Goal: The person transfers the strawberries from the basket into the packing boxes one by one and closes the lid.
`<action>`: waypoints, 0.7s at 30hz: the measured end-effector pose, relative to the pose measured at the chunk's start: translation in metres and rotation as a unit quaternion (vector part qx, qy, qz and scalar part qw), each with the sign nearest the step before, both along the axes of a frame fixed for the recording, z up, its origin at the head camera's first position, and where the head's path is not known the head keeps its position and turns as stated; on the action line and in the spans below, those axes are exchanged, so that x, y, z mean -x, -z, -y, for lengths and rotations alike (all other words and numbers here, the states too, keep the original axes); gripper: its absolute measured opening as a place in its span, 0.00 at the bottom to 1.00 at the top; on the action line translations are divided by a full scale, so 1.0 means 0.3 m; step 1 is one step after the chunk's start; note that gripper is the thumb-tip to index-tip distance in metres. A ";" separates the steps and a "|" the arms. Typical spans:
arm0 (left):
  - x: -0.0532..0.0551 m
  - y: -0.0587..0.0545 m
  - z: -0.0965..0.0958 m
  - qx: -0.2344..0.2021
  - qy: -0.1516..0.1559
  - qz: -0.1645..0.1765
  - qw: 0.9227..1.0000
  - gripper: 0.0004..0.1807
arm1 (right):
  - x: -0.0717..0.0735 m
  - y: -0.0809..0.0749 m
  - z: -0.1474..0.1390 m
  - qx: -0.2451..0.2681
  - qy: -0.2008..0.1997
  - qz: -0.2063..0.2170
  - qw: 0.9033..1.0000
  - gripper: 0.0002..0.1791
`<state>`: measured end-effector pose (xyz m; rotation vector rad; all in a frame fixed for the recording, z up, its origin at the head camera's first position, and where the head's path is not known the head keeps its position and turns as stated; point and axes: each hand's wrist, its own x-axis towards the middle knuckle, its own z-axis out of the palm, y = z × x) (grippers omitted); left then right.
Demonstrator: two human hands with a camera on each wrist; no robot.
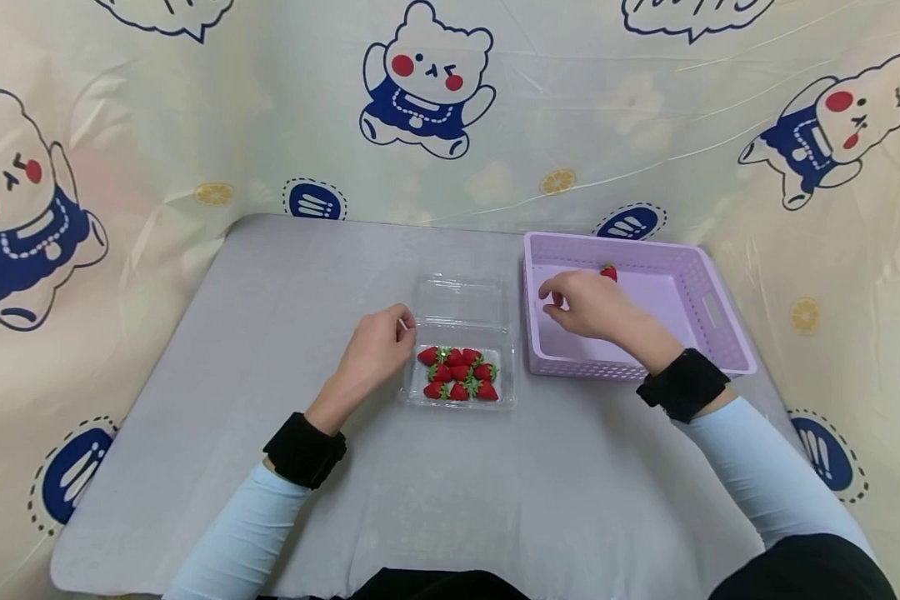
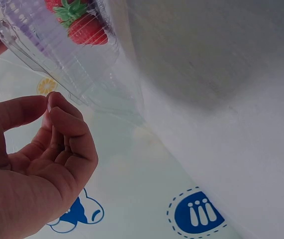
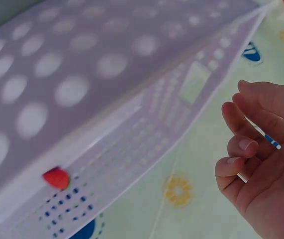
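A clear plastic clamshell box (image 1: 462, 327) lies with its lid folded back. Several strawberries (image 1: 460, 374) in rows fill its near half. By the box's left side is my left hand (image 1: 381, 346). In the left wrist view its thumb and fingertips meet close to the box's edge, fingers loosely bent, nothing seen between them. My right hand (image 1: 588, 307) hovers over the left part of the purple basket (image 1: 645, 360), fingers loosely curved and holding nothing. A single strawberry (image 1: 608, 272) lies in the basket just beyond that hand, partly hidden by it.
The grey cloth-covered table (image 1: 285, 292) extends left and in front of the box. Behind it hangs a pale curtain (image 1: 555, 108) printed with bears. The basket's raised, perforated walls stand right of the box, a narrow gap between them.
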<state>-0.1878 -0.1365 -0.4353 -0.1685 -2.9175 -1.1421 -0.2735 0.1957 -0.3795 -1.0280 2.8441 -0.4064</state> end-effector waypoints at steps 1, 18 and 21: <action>0.000 0.001 0.000 0.000 0.001 -0.001 1.000 0.03 | 0.009 0.001 -0.012 -0.001 0.005 -0.004 1.000 0.13; -0.011 0.015 0.014 -0.001 -0.004 0.005 1.000 0.03 | 0.139 0.007 -0.151 -0.008 0.042 -0.018 0.999 0.09; -0.013 0.018 0.017 -0.004 -0.004 0.006 1.000 0.03 | 0.153 0.004 -0.167 -0.016 0.046 -0.014 0.999 0.09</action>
